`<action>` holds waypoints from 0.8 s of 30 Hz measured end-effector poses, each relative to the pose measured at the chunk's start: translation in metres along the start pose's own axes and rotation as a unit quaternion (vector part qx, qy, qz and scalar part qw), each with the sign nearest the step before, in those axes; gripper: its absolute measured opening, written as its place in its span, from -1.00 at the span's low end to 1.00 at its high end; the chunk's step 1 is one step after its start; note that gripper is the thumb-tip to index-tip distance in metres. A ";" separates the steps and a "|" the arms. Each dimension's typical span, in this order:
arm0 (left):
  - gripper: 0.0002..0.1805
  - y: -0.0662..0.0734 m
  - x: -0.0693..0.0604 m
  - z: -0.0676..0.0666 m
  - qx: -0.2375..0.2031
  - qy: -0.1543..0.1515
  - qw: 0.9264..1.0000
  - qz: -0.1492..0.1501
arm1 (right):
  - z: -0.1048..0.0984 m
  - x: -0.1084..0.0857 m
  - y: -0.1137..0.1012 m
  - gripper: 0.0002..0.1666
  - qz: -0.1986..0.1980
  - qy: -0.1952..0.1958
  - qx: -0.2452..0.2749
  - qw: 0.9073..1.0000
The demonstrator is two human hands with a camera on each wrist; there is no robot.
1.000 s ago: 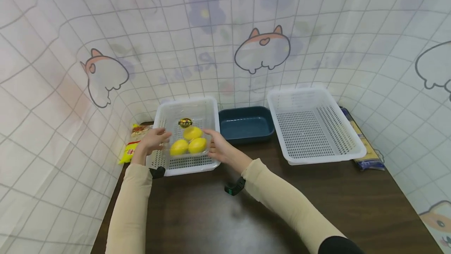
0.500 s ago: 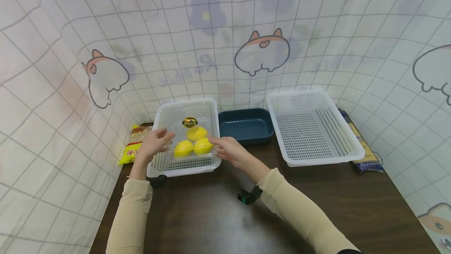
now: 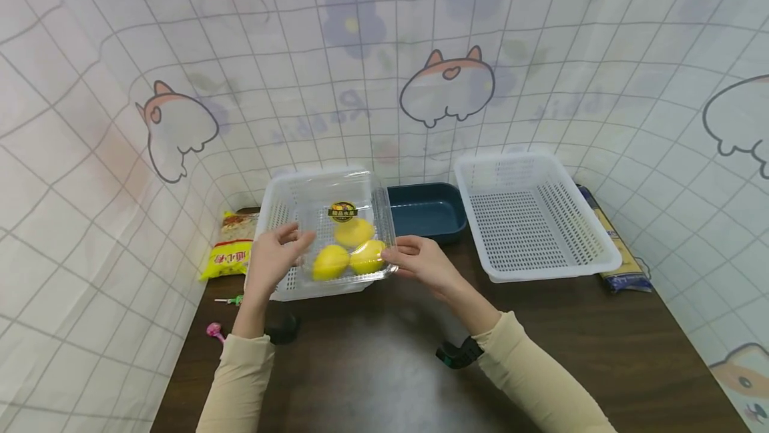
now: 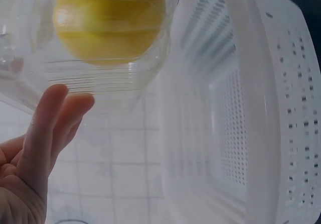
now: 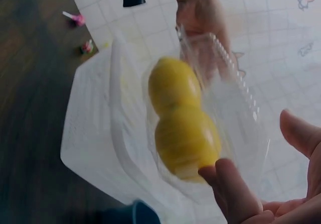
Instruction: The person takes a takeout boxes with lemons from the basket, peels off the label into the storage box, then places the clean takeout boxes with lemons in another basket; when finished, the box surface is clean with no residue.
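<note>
A clear lidded plastic box with three yellow lemons [image 3: 330, 262] and a black-gold label [image 3: 343, 211] is held raised over the left white basket [image 3: 292, 286]. At its left side is my left hand [image 3: 273, 261]; the left wrist view has two fingertips [image 4: 57, 91] against the ridged plastic below a lemon [image 4: 110, 20]. On the near right corner my right hand [image 3: 423, 265] grips the box, thumb at the edge. In the right wrist view its fingertips [image 5: 220, 171] touch the side beside a lemon [image 5: 185, 141], the thumb apart from them.
A dark blue dish [image 3: 428, 213] stands between the left basket and another white basket [image 3: 543, 236]. Yellow packet [image 3: 228, 258] at left, long packet [image 3: 627, 273] at far right. Two lollipops, one pink [image 3: 213, 330], lie by my left forearm. A patterned cloth hangs behind.
Both hands and the box with the lemons have moved right and nearer to me, so the box now overlaps the basket's right rim. The lollipops have come into view at left.
</note>
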State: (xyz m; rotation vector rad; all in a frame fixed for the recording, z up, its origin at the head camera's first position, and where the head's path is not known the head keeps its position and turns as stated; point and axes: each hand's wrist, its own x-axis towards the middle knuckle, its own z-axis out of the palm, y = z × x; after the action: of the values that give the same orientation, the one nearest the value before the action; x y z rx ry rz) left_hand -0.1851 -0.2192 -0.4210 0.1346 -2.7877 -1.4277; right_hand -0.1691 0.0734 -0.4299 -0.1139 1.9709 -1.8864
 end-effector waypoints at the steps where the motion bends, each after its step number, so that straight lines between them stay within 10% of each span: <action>1: -0.19 0.002 -0.003 0.002 0.002 0.008 1.000 0.004 | -0.003 -0.003 -0.001 -0.28 -0.002 0.004 -0.003 1.000; 13: -0.33 0.033 -0.041 0.033 -0.008 0.071 0.996 0.055 | -0.032 -0.038 0.002 -0.37 -0.007 0.059 -0.118 0.991; 24: -0.29 0.039 -0.067 0.080 -0.098 0.028 0.993 0.064 | -0.066 -0.077 0.015 -0.36 -0.005 0.078 -0.162 0.984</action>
State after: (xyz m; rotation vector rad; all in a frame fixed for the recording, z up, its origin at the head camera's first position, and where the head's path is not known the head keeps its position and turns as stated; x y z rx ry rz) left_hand -0.1253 -0.1263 -0.4341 -0.0039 -2.5431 -1.6253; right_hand -0.1183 0.1625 -0.4268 -0.0682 2.3765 -1.6065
